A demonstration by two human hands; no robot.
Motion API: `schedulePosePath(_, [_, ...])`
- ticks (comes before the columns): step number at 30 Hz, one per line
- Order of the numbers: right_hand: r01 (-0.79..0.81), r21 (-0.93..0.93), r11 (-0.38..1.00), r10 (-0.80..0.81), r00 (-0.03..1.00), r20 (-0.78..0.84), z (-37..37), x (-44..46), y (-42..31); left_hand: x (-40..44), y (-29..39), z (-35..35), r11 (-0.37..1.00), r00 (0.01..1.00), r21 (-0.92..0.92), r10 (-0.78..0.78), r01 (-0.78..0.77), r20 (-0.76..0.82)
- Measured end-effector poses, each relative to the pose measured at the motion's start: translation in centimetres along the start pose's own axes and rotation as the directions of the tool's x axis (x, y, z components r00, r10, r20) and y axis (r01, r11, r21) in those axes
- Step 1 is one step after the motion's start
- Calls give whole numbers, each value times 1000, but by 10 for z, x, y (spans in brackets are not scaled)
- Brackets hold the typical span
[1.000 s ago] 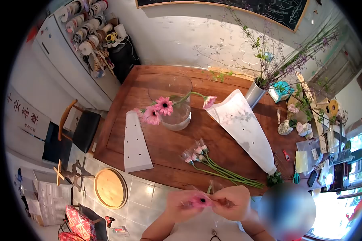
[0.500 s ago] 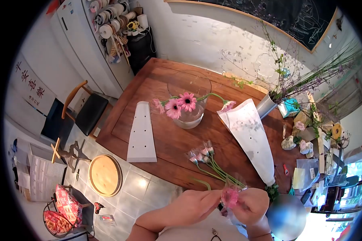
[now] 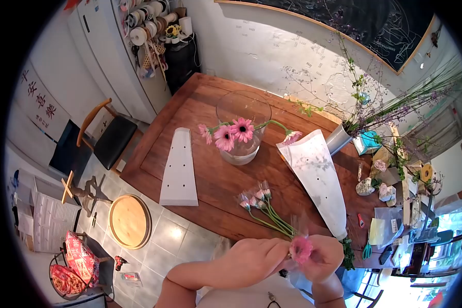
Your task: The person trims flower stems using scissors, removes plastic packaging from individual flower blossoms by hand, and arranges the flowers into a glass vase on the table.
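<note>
A pink gerbera (image 3: 300,250) is between my two hands at the table's near edge, its open face toward me. My left hand (image 3: 255,259) has its fingers pinched at the flower's left side. My right hand (image 3: 324,257) is curled around its right side, with the fingertips partly hidden. Thin clear plastic (image 3: 301,226) stands up just behind the bloom. Beyond my hands, several gerberas in clear wrap (image 3: 257,197) lie on the table with green stems pointing toward me.
A glass vase (image 3: 241,156) with several pink gerberas across it stands on the wooden table (image 3: 218,192). A flat white perforated sleeve (image 3: 179,174) lies left, a filled white wrap (image 3: 315,177) right. Green scissors (image 3: 366,250) and a grey vase of branches (image 3: 338,139) are farther right.
The gerbera in my hands has shifted slightly right and up, and its bloom shows fuller and more spread. My right hand has tilted a little. The whole view has shifted slightly.
</note>
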State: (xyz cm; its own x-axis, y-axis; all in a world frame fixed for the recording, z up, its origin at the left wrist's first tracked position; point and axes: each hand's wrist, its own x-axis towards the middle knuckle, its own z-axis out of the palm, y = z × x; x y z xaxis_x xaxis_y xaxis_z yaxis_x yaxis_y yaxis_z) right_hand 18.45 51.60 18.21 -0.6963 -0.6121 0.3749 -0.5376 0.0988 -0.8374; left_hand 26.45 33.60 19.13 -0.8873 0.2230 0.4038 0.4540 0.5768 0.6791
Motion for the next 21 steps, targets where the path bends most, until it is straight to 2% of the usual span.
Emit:
schedulePosePath(1, [5,-30,1000,-5,1000,-15,1,0,-2,1,-1,0,1000,1000,-9,13,-14,-9])
schedulePosePath(4, [139,48,989,-137,989,-48,4,10,-9,4,-1,4,999,997,-2,46,-46,-63])
schedulePosePath(7, [-152,349,925,199,975,-103,13,14,-23,5,-2,4,999,994,-3,49,-49,-99])
schedulePosePath(10, [-288,309,906,291,956,37,1,2,-10,6,-4,5,998,993,10,67,-66,-100])
schedulePosePath(13, [-206,298,932,198,979,58,-5,7,-11,8,-2,0,996,992,35,88,-85,-87])
schedulePosePath(16, [-198,306,931,203,979,16,-6,9,-10,11,-3,-3,994,994,49,96,-93,-58])
schedulePosePath(19, [-211,403,891,196,977,80,-12,3,2,11,-3,-2,994,995,53,93,-91,-43])
schedulePosePath(21, [-205,313,927,151,971,187,-20,9,0,12,-3,0,993,993,63,106,-103,-43])
